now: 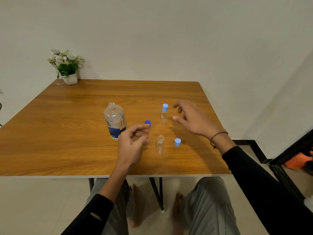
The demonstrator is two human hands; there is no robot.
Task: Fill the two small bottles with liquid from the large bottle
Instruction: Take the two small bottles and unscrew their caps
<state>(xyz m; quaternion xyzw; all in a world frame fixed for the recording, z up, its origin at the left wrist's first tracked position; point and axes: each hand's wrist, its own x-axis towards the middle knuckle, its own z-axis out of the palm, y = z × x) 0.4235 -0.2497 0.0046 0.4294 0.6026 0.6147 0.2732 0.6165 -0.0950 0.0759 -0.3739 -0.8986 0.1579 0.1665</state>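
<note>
One large bottle point(115, 122), uncapped, mid-worktop point(67, 133), its label only partly legible; two small bottles, far one point(164, 114) capped, near one point(160, 144) open; two loose caps, dark point(147, 122) and pale point(177, 142); left hand point(132, 143) fingers loosely curled, empty; right hand point(193, 118) fingers spread beside the far one; one flowerpot point(69, 79) at the far left corner.

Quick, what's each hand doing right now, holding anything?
Left hand: loosely curled, holding nothing, beside the dark blue plastic cap.
Right hand: open, empty, near the capped small clear bottle.

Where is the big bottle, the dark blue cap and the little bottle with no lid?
big bottle point(115, 122), head view, label
dark blue cap point(147, 122), head view, top
little open bottle point(160, 144), head view, body
</note>
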